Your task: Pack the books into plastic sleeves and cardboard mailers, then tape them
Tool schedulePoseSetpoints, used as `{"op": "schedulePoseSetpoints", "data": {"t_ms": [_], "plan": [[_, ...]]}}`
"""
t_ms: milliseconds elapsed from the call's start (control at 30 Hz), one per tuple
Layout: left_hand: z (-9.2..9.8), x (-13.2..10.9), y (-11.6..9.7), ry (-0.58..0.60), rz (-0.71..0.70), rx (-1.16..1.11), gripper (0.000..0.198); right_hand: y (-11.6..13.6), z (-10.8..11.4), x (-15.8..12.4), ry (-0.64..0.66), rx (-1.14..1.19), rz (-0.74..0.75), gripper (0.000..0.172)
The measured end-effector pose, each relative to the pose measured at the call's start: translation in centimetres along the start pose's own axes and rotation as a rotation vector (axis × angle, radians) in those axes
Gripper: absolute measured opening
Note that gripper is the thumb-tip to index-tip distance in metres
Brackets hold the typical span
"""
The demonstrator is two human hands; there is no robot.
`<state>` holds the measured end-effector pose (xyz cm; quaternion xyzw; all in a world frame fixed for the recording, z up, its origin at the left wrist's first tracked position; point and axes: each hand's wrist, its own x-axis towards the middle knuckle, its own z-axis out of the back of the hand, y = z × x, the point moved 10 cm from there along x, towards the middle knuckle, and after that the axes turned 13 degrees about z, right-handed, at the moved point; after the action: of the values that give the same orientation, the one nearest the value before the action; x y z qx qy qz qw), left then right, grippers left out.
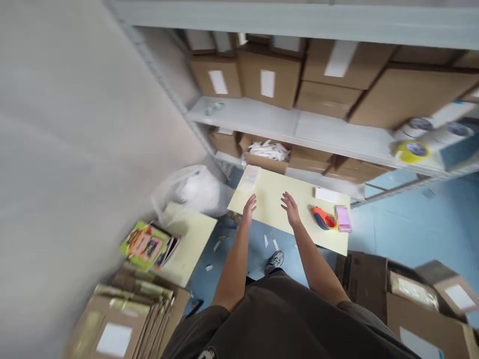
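Note:
My left hand [249,208] hovers at the near edge of a pale yellow table [267,194], its fingers apart and nothing in them. Across from it, over the same tabletop, my right hand [290,207] is also open and holds nothing. The palms roughly face each other with a gap between them. To the right of my right hand lies an orange and blue tape dispenser [324,218], touching or very close to a pink pack [343,218]. Behind these sits a small white box [326,194]. A whitish sheet or clear bag [250,177] rests at the table's far left corner.
Shelving [254,112] with cardboard boxes [270,82] stands behind the table, tape rolls [412,150] at its right. A box of white strips [267,162] is below. Left are a white bag [204,189], books [147,247] and flattened cartons [123,319]; boxes [426,319] stand right.

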<state>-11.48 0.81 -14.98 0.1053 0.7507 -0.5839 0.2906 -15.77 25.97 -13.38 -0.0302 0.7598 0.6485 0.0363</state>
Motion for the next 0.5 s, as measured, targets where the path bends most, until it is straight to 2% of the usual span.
{"op": "schedulePoseSetpoints", "data": {"t_ms": [100,233,367,500], "plan": [[8.6,-4.6,-0.4,-0.119,-0.068,-0.115,0.070,0.6,-8.6,-1.7,0.183,-0.022,0.031,0.072],[20.0,-12.0,0.9,-0.276,-0.132,-0.220,0.077,-0.4,-20.0,-6.7,0.377,-0.034,0.044,0.073],[30.8,-19.9,3.6,-0.353,-0.212,-0.316,0.075,-2.5,-30.4,-14.2,0.504,-0.017,0.023,0.071],[41.3,-28.2,8.0,-0.514,-0.215,-0.392,0.075,-5.0,-40.3,-23.9,0.669,-0.005,-0.021,0.069]]}}
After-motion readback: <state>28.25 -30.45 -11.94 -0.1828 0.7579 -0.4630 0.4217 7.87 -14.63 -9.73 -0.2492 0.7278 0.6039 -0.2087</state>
